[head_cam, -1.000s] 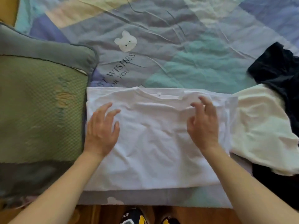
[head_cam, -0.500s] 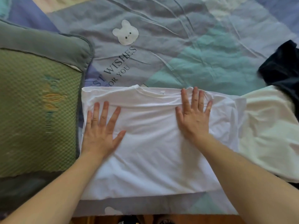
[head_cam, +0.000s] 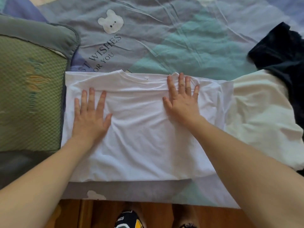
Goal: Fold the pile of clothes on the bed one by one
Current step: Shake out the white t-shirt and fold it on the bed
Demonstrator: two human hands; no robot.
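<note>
A white T-shirt (head_cam: 141,137) lies folded into a wide rectangle near the bed's front edge, its collar at the far side. My left hand (head_cam: 90,116) presses flat on its left part with fingers spread. My right hand (head_cam: 181,99) lies flat on the upper right part, fingertips at the far edge near the collar. Neither hand holds any cloth. To the right lie a cream garment (head_cam: 261,112) and a dark garment (head_cam: 283,63), both unfolded.
A green and grey cushion (head_cam: 31,92) borders the shirt on the left. The patterned bedspread (head_cam: 172,43) with a bear print stretches beyond. Below the bed edge are a wooden floor (head_cam: 102,214) and my feet.
Both hands went from hovering with curled fingers to lying flat on the shirt, then slid slightly outward and away from me, smoothing it. The view shifted a little.
</note>
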